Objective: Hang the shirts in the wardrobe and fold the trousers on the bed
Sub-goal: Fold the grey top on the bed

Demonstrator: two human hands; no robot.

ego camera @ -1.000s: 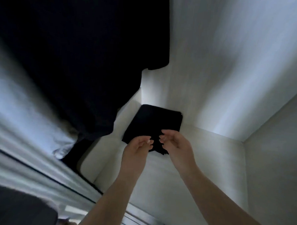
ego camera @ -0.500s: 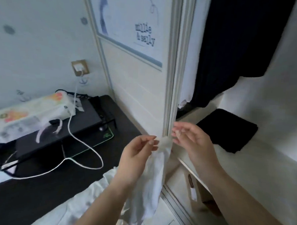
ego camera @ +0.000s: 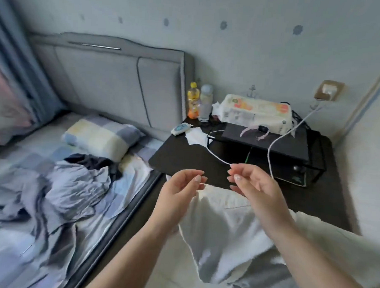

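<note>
My left hand [ego camera: 180,187] and my right hand [ego camera: 252,185] hover side by side in front of me, fingers loosely curled, with nothing plainly held. White cloth [ego camera: 224,228] spreads beneath both forearms, its top edge close under my left fingertips; whether they touch it I cannot tell. On the bed [ego camera: 128,184] at the left lies a crumpled grey-lilac garment [ego camera: 74,182] with a dark garment [ego camera: 90,160] at its far edge. The wardrobe is out of view.
A checked pillow [ego camera: 100,137] lies by the grey headboard [ego camera: 113,79]. The black bedside table [ego camera: 184,156] carries two bottles [ego camera: 193,102], a tissue pack [ego camera: 255,113] on a black stand [ego camera: 265,140], and a white cable [ego camera: 269,151] running to a wall socket [ego camera: 328,91].
My view swung left from the wardrobe shelf, where both hands touched a folded black item, to the bedside table and bed. Both hands came away from the item.
</note>
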